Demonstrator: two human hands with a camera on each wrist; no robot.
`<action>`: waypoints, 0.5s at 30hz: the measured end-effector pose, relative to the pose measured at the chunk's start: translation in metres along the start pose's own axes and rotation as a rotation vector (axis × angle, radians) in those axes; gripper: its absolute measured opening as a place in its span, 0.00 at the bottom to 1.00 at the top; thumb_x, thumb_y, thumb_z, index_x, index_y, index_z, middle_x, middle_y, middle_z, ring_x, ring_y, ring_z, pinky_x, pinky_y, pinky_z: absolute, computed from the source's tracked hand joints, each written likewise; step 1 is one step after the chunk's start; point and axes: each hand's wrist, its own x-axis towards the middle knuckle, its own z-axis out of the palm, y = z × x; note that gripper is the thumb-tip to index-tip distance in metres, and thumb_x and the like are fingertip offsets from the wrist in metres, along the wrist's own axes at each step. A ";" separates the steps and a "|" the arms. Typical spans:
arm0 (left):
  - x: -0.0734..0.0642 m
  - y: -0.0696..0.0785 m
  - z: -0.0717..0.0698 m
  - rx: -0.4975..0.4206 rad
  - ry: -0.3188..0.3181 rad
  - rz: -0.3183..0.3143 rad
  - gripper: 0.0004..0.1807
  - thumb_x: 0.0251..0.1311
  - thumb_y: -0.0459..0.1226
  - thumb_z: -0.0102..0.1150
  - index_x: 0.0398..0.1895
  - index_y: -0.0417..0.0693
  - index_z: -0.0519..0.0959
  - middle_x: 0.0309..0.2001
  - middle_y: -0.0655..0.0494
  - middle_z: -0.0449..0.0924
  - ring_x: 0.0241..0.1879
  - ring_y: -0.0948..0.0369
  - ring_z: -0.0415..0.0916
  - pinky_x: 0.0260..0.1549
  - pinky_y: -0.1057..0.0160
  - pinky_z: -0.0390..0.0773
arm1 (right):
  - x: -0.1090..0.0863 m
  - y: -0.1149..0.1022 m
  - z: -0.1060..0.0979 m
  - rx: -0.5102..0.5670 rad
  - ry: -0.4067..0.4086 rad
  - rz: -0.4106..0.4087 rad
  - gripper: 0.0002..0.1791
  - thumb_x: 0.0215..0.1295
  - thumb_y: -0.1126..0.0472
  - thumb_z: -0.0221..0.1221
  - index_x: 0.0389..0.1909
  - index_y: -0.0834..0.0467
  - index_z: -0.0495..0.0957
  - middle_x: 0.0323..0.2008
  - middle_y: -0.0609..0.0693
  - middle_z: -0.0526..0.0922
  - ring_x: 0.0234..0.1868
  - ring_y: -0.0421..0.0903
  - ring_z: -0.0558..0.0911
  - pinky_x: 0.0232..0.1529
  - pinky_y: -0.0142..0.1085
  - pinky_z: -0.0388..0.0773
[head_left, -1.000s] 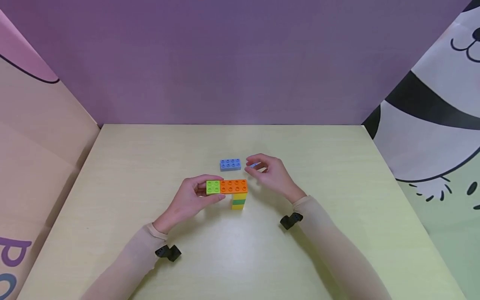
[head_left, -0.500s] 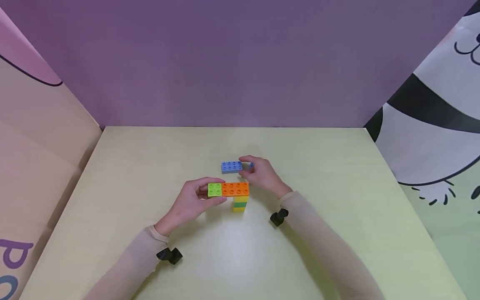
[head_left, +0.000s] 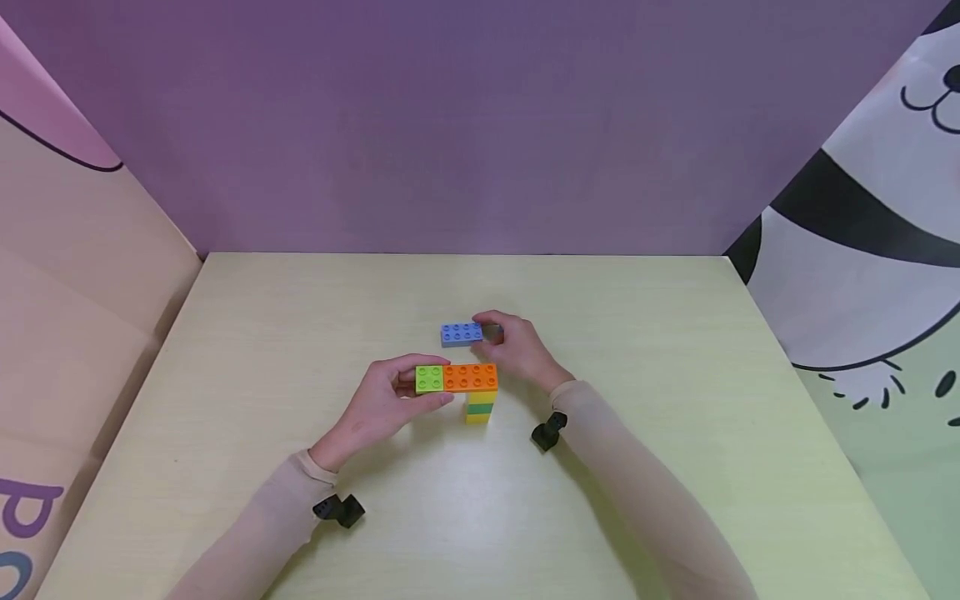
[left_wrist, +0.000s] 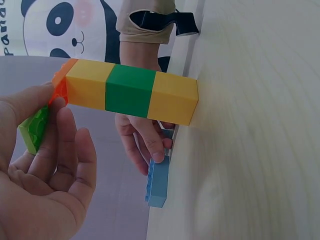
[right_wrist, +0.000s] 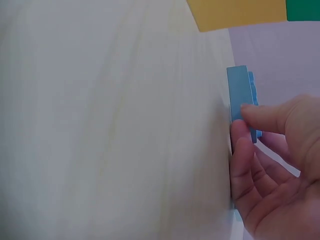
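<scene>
Toy building bricks form an upright stack of yellow (left_wrist: 172,98), green (left_wrist: 131,91) and yellow, capped by an overhanging orange brick (head_left: 470,378). At the overhang's left end is a lime green brick (head_left: 429,379). Between thumb and fingers, my left hand (head_left: 382,410) grips the orange and lime green top from the left. Behind the stack, a blue brick (head_left: 461,335) lies studs up on the table; my right hand (head_left: 521,350) pinches its right end, seen closely in the right wrist view. A second blue piece (right_wrist: 238,215) is mostly hidden by the right hand.
The pale wooden table (head_left: 465,517) carries the bricks, with a purple wall (head_left: 465,125) behind its far edge. Printed panels rise at both sides, the right one showing a panda (head_left: 862,225). A black camera sits on each wrist.
My right hand has moved left, away from beside the second blue piece, and now pinches the right end of the blue brick. The left hand holds its place at the stack.
</scene>
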 end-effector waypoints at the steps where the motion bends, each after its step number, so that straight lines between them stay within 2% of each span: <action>1: 0.000 0.000 0.000 -0.001 0.000 0.001 0.23 0.55 0.42 0.72 0.56 0.56 0.81 0.50 0.53 0.86 0.40 0.58 0.85 0.36 0.65 0.83 | 0.000 0.000 0.000 -0.001 0.002 -0.002 0.25 0.64 0.58 0.66 0.62 0.50 0.76 0.56 0.49 0.81 0.43 0.49 0.78 0.41 0.34 0.78; 15: 0.004 0.000 0.002 -0.020 -0.009 0.010 0.22 0.56 0.41 0.72 0.56 0.55 0.81 0.49 0.53 0.87 0.40 0.58 0.85 0.36 0.65 0.83 | 0.002 0.004 -0.002 -0.027 0.019 -0.001 0.22 0.65 0.58 0.65 0.61 0.50 0.77 0.56 0.49 0.81 0.42 0.49 0.78 0.39 0.32 0.77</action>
